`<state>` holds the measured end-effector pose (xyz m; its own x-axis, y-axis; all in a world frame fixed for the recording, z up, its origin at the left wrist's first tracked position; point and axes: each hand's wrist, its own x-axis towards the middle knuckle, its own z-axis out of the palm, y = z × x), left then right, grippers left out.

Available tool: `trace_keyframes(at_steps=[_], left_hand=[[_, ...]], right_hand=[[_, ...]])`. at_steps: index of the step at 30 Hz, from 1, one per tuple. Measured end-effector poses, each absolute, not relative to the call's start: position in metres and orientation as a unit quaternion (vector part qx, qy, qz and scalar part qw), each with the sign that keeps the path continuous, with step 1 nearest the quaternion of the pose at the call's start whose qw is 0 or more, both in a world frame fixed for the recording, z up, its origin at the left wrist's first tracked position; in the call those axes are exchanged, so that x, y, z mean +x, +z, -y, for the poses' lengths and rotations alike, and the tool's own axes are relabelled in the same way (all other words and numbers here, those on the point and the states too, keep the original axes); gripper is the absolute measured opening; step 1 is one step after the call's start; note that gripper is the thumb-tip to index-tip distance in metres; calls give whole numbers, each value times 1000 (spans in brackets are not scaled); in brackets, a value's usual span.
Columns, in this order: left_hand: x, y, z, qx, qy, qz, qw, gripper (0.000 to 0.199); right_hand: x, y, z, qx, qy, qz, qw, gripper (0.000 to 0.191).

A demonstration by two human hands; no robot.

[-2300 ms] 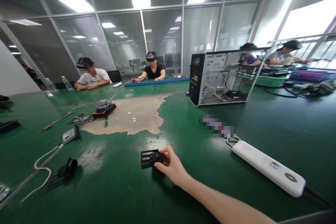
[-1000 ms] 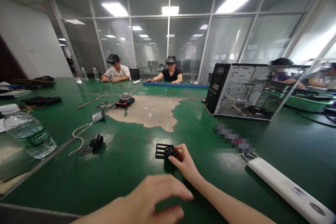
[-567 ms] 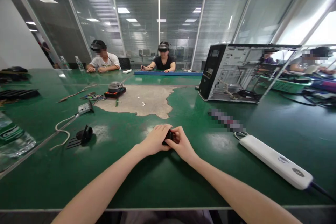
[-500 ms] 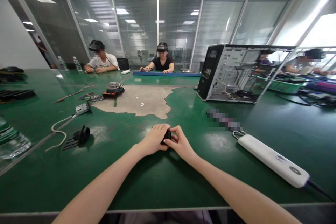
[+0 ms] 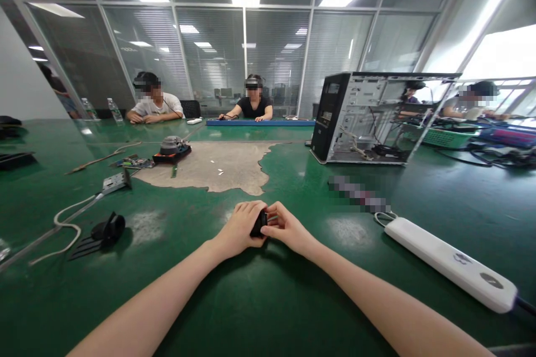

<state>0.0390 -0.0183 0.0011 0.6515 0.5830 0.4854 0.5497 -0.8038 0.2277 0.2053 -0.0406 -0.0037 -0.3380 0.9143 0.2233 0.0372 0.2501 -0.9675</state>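
Observation:
A small black, box-like object [image 5: 258,224] is between my hands just above or on the green tabletop; its kind is too hidden to tell. My left hand [image 5: 239,228] wraps over its left side, fingers curled across the top. From the right, my right hand [image 5: 286,227] pinches its edge with the thumb and fingertips. Most of the object is covered by my fingers. Left of my hands lies a black plastic part [image 5: 103,233] with a curved piece and flat prongs. Beyond them, a bare tan patch [image 5: 234,170] shows on the table.
An opened computer case [image 5: 360,120] stands at the back right. A white power strip [image 5: 450,262] lies to the right. On the left are a metal part with a cable [image 5: 114,183], a circuit board [image 5: 133,162] and a dark speaker-like part [image 5: 172,149]. People sit across the table.
My view has shifted, so the table things at left sit further left. Both hands stay on the black object, with the right fingers slightly changed in position.

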Motion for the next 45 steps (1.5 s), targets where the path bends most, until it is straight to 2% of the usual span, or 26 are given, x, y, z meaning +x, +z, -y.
trace_keyframes(at_steps=[3,8,16,24,30,34,42,45], left_hand=[[38,-1,17,910,275,-311,27,62],[40,-3,17,904,286,-318,22,61],[43,-1,20,892,306,-331,26,58],[43,0,20,896,288,-339,25,60],[43,3,22,892,297,-340,31,55],[43,3,21,892,289,-346,36,55],[43,1,17,886,303,-347,55,58],[43,0,16,884,309,-347,61,55]], right_hand=[[207,-4,40,-345,507,653,444,36],[203,-5,39,-380,478,639,467,25],[202,-4,38,-384,488,641,451,26],[205,-1,39,-335,526,640,448,36],[200,-5,36,-367,498,629,470,26],[200,-5,35,-393,496,621,463,29],[203,-1,39,-332,525,636,457,31],[201,-4,39,-352,514,623,474,24]])
